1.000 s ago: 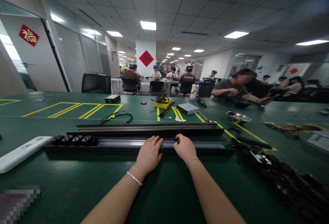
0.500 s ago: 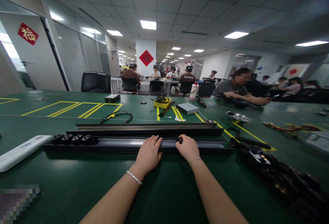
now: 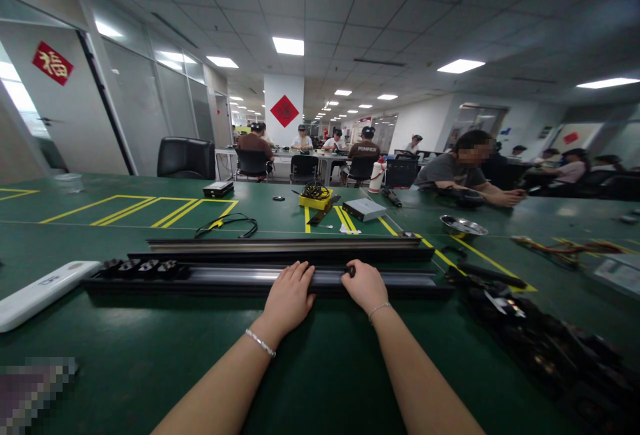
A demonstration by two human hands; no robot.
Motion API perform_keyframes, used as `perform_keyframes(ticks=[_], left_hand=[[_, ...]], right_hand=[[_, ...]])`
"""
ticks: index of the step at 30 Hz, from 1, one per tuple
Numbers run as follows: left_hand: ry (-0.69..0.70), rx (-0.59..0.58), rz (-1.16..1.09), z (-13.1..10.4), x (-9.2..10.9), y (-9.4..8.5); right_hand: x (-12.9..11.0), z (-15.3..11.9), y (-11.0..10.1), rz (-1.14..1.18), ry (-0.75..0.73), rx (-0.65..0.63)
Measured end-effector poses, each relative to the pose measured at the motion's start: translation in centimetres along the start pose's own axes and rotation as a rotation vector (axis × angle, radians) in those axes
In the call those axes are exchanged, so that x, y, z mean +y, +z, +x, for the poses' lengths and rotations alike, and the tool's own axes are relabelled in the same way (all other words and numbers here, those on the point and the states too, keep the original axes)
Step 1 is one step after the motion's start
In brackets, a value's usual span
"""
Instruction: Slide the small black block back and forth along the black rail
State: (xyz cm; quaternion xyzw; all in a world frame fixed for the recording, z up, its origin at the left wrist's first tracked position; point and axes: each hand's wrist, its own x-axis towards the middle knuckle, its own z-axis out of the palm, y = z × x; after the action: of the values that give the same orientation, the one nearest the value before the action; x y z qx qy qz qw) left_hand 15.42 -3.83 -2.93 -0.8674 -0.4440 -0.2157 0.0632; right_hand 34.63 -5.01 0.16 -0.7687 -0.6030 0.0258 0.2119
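Left hand [image 3: 290, 298], one: fingers extended, nearly together, laid across the near black channel [image 3: 215, 288]; not closed round anything visible. Right hand [image 3: 366, 285], one: fingers curled, small black piece [image 3: 352, 271] held between thumb and fingertips above the channel's right half.

Near black channel, centre of frame: long axis left to right, almost level, ends pointing to the left and right edges; pale inner strip along its length. Black blocks [image 3: 149, 268], four, in a row at its left end. Far black channel [image 3: 290, 248], one, just behind and parallel. Channels in all: two.

White elongated case [image 3: 45, 295], one, left edge, slanting up to the right; dark handwritten mark, not surely legible. Heap of black parts [image 3: 530, 335], lower right, count indistinct. Metal bowl [image 3: 463, 226], one, right of centre. Silver box [image 3: 364, 209], one, and yellow tray [image 3: 314, 200] with coiled cable, one, mid-frame.

Red diamond signs, three: upper left [image 3: 53, 63], reading "福"; upper centre, character unclear; right, small, unreadable. Brown shirt [image 3: 364, 150], background centre, lettered "PUMPKIN".
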Motion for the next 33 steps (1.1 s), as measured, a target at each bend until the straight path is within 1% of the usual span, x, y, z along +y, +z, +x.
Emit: perform_keyframes(ticks=[7, 11, 13, 17, 20, 26, 33], left_hand=[[-0.001, 0.004, 0.001, 0.0, 0.1, -0.1], [0.000, 0.007, 0.001, 0.0, 0.1, -0.1], [-0.002, 0.005, 0.002, 0.0, 0.1, -0.1], [-0.004, 0.004, -0.001, 0.0, 0.1, -0.1], [-0.004, 0.007, 0.001, 0.0, 0.1, 0.0], [0.003, 0.016, 0.010, 0.0, 0.0, 0.0], [0.013, 0.016, 0.025, 0.0, 0.0, 0.0]], right_hand=[[0.7, 0.2, -0.1, 0.001, -0.031, -0.035], [1.0, 0.4, -0.5, 0.003, -0.076, -0.072], [1.1, 0.3, -0.5, 0.004, -0.089, -0.058], [1.1, 0.0, 0.0, -0.008, -0.089, 0.036], [1.1, -0.1, 0.4, -0.014, -0.093, 0.076], [1.0, -0.1, 0.4, -0.003, -0.074, 0.086], [1.1, 0.0, 0.1, 0.015, -0.061, 0.050]])
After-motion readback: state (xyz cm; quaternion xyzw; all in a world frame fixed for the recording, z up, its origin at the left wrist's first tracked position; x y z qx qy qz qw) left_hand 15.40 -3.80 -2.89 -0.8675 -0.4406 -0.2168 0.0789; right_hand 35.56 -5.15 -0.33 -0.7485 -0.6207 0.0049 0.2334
